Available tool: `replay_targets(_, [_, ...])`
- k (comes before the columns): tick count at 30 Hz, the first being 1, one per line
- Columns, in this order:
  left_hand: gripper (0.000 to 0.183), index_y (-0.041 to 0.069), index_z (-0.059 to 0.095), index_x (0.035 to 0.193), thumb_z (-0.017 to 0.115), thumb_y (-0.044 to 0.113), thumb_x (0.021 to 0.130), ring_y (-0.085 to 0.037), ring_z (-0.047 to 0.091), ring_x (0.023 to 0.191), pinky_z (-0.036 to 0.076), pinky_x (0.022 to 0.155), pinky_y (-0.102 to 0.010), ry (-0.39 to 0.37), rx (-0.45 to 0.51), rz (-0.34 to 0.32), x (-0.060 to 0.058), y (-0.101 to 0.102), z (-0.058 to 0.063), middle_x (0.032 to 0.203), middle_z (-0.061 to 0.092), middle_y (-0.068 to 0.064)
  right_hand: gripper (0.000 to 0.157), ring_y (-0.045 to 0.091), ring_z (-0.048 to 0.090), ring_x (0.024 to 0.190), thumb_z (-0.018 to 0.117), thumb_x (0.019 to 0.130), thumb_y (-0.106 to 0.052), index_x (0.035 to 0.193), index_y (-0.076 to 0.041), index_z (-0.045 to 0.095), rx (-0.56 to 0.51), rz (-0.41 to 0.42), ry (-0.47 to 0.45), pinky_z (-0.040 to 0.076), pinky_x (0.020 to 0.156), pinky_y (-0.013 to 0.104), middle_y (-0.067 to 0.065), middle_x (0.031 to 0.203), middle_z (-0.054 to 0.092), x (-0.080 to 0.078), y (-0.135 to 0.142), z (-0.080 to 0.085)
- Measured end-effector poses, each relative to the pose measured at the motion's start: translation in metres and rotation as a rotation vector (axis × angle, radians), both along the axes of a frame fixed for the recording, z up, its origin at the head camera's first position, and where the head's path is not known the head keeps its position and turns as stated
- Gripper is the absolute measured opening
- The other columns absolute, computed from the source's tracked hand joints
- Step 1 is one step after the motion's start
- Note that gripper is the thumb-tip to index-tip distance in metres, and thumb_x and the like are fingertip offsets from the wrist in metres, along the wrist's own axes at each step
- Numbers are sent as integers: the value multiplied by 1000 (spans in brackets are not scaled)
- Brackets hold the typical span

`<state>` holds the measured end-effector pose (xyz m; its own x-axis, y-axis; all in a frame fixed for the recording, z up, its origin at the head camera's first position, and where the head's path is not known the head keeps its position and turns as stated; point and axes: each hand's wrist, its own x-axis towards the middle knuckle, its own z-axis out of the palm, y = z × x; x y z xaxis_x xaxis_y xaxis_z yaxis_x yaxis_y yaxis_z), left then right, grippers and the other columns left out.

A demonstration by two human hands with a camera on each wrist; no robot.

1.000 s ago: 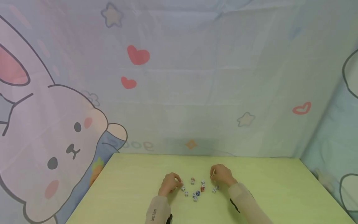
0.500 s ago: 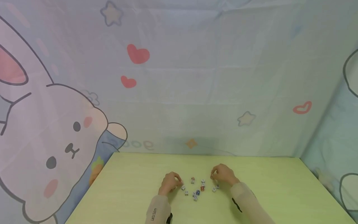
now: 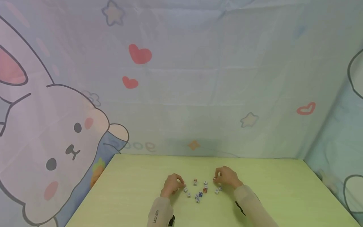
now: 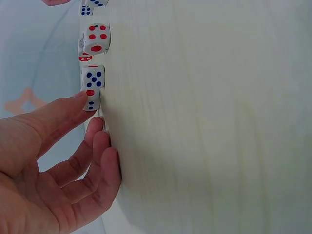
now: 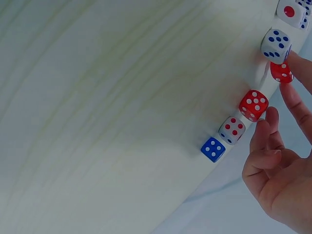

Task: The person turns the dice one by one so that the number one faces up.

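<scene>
In the head view my left hand (image 3: 172,185) reaches to the left side of a loose group of dice on the table. Thumb and index finger pinch a small white die with red and blue pips (image 4: 90,101), seen close up in the left wrist view; the other fingers curl near the tabletop. On the group's far right, my right hand (image 3: 227,176) pinches a red die (image 5: 282,72) between its fingertips, partly hidden behind a white die with blue pips (image 5: 276,46). Beneath its curled lower fingers sits another red die (image 5: 254,105).
Between the hands lie a blue die (image 3: 200,194), a red die (image 3: 205,190) and several white dice, some touching. A white die (image 3: 216,191) sits nearer the right forearm. The yellow-green table (image 3: 136,179) ends at a printed cloth backdrop (image 3: 181,104).
My right hand has shifted slightly right, and the die at its fingertips shows more now and has turned a little. The left hand stays in place; the loose dice have not visibly moved.
</scene>
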<state>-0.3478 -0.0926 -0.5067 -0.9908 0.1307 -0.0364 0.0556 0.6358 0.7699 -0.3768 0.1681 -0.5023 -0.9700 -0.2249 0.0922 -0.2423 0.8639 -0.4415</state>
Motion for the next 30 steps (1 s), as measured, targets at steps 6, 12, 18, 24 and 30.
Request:
replay_targets(6, [9, 5, 65, 85, 66, 10, 78, -4, 23, 34, 25, 35, -19, -2, -2, 3, 0, 0, 1, 52, 55, -3, 21, 14, 41, 65, 76, 68, -23, 68, -18, 56, 29, 11, 9, 32, 51, 27, -1, 70, 49, 2, -1, 2])
replay_targets(12, [9, 4, 65, 84, 66, 10, 78, -4, 24, 35, 25, 35, -19, 0, -9, 3, 1, 1, 3, 55, 59, -5, 23, 14, 44, 70, 78, 65, -22, 70, -20, 55, 53, 18, 28, 35, 53, 30, 1, 77, 50, 3, -1, 1])
replay_targets(18, [9, 4, 65, 84, 66, 11, 78, -5, 24, 36, 25, 35, -19, -4, -14, 8, 1, 1, 5, 55, 59, -6, 10, 16, 51, 76, 69, 75, -22, 83, -17, 65, -15, 6, -3, 42, 59, 33, 3, 84, 58, 2, 2, 4])
replay_targets(24, [9, 3, 65, 85, 66, 9, 78, -5, 24, 36, 25, 35, -19, -8, -5, -5, 3, 0, 6, 62, 61, -7, 15, 17, 56, 80, 69, 75, -21, 86, -10, 69, -73, 3, -51, 46, 67, 36, 4, 90, 64, 0, 4, 4])
replay_targets(30, [8, 3, 65, 84, 65, 8, 78, -5, 25, 36, 25, 35, -19, 2, 1, -10, 3, 0, 5, 66, 62, -8, 5, 13, 53, 73, 72, 72, -17, 75, -15, 69, -73, 46, -56, 43, 61, 32, 0, 84, 65, 1, 4, 1])
